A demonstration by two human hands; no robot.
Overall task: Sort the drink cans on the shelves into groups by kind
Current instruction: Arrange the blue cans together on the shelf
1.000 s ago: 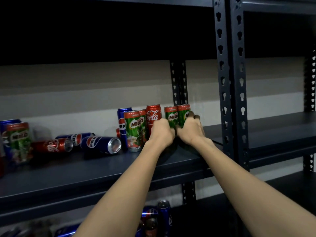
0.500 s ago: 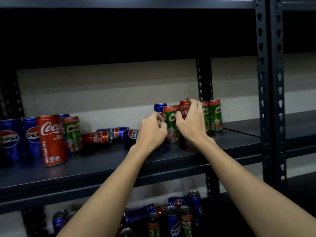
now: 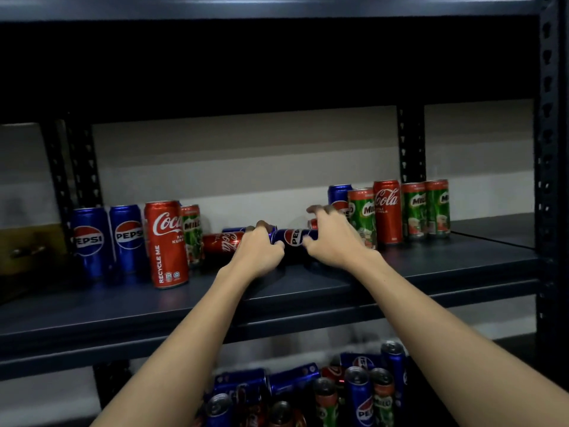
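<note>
Blue cylindrical Pepsi can [image 3: 294,237] sideways between hands [image 3: 261,252].

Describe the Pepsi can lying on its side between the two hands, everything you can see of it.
The blue metal Pepsi can lying on its side rests on the dark shelf board, mid-shelf, its red, white and blue logo facing the camera. The left hand curls round its left end; the right hand has fingers spread at its right end, contact unclear. Both ends are hidden. A toppled red Coca-Cola can lies just left of it.
</note>
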